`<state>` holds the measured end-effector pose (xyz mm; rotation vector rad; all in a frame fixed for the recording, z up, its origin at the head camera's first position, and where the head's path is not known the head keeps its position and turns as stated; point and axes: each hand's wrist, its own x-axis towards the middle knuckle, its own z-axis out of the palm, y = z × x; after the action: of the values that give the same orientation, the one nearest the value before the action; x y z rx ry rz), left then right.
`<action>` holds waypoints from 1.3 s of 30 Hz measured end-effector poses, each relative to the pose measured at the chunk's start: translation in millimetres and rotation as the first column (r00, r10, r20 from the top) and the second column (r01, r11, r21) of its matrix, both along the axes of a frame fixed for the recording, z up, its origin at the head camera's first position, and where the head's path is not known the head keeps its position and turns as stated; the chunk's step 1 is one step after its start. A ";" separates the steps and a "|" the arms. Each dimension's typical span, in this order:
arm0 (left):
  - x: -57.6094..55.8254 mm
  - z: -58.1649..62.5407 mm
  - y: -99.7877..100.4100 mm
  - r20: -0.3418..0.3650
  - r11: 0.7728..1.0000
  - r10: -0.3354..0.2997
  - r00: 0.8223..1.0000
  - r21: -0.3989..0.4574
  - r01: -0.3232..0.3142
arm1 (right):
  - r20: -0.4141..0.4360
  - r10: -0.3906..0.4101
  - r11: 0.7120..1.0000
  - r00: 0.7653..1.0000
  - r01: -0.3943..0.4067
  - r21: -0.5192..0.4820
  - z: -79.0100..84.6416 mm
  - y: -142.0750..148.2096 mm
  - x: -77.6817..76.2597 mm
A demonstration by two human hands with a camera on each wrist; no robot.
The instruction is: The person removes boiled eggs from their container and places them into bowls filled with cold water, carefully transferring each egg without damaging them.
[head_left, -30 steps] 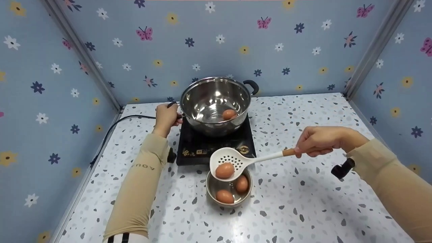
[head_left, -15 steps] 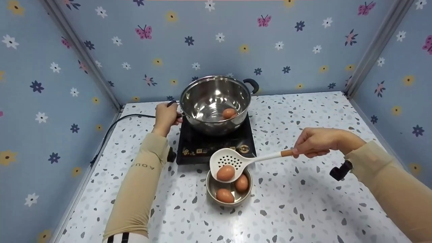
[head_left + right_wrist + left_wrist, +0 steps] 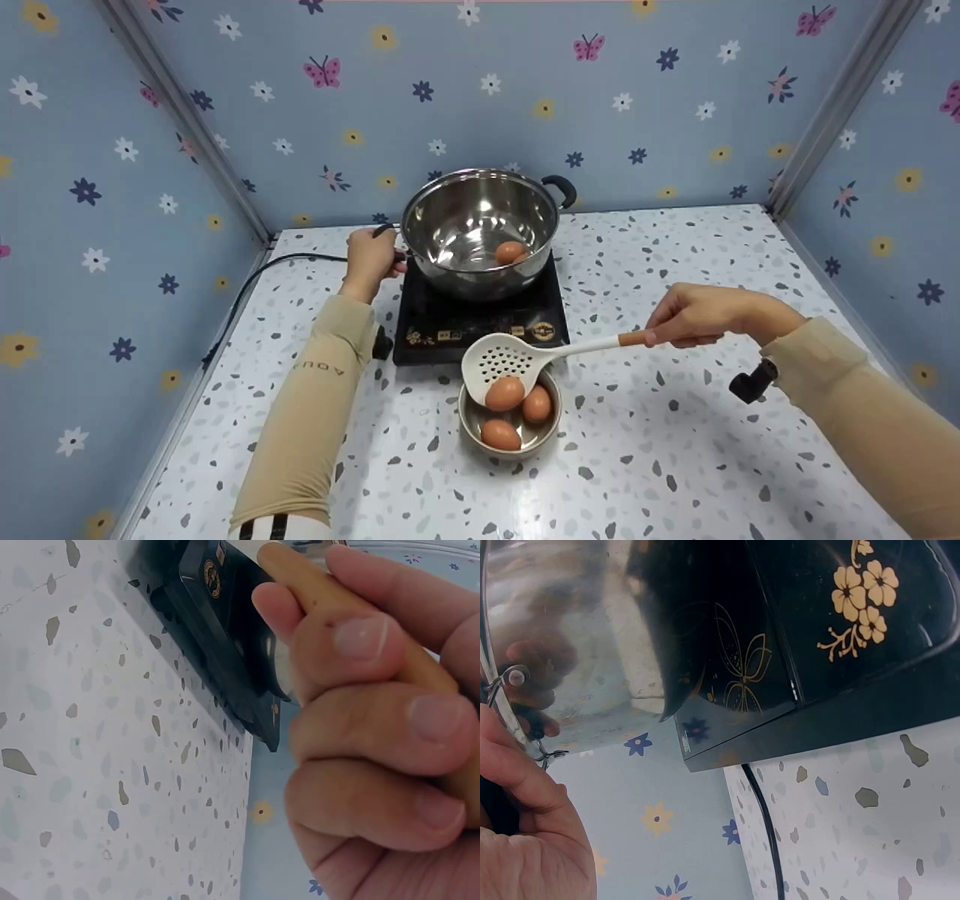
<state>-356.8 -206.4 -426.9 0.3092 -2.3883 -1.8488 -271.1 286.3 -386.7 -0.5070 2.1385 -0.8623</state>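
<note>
My right hand (image 3: 690,315) grips the wooden handle (image 3: 337,596) of a white slotted skimmer (image 3: 499,358). A brown egg (image 3: 505,394) lies at the front lip of its bowl, which tilts down over a small metal bowl (image 3: 466,426). Inside that bowl are two more brown eggs, one at the front (image 3: 500,435) and one at the right (image 3: 537,405). At the back, my left hand (image 3: 370,259) holds the black side handle of a steel pot (image 3: 480,281). An egg (image 3: 510,253) sits in the pot, with part of another showing beside it.
The pot stands on a black induction cooker (image 3: 480,341) with gold markings. A black cord (image 3: 255,274) runs from behind my left hand along the table's left side. Blue patterned panels (image 3: 480,90) enclose the back and both sides of the speckled table (image 3: 637,450).
The skimmer bowl has tipped forward and shifted slightly left, and its egg has slid toward the front lip. My right hand has moved a little left. My left hand stays on the pot handle.
</note>
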 end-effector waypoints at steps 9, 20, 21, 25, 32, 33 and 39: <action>-0.5 0.0 -0.3 -0.011 1.000 -0.001 1.000 0.012 0.001 | -0.079 0.059 0.998 0.995 -0.061 -0.023 6.0 -7.5 0.6; 1.0 1.0 -0.1 -0.017 1.000 -0.004 1.000 0.015 0.004 | -0.200 0.031 0.999 0.979 -0.028 0.017 11.7 -7.8 2.1; 1.1 1.2 -0.2 -0.019 1.000 -0.004 1.000 0.016 0.004 | -0.206 0.032 0.999 0.978 -0.029 0.016 11.8 -7.3 2.3; 1.0 1.7 0.2 -0.033 1.000 0.001 0.999 0.022 0.000 | -0.220 0.030 1.000 0.975 -0.028 0.013 13.5 -5.3 2.6; 1.7 1.6 1.3 -0.032 1.000 0.002 0.999 0.006 -0.002 | -0.229 0.000 1.000 0.973 -0.002 -0.008 18.7 -0.9 3.0; 1.7 1.6 1.3 -0.031 1.000 0.002 1.000 0.004 -0.002 | -0.229 -0.004 1.000 0.974 0.000 -0.017 20.1 -0.2 3.4; 1.2 1.8 0.7 -0.020 1.000 0.006 1.000 -0.002 -0.006 | -0.223 -0.025 0.998 0.975 0.011 -0.063 32.2 2.6 4.3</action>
<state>-355.6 -205.7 -425.1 0.2962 -2.3740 -1.8377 -266.7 288.9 -354.5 -0.6432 2.3289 -0.9204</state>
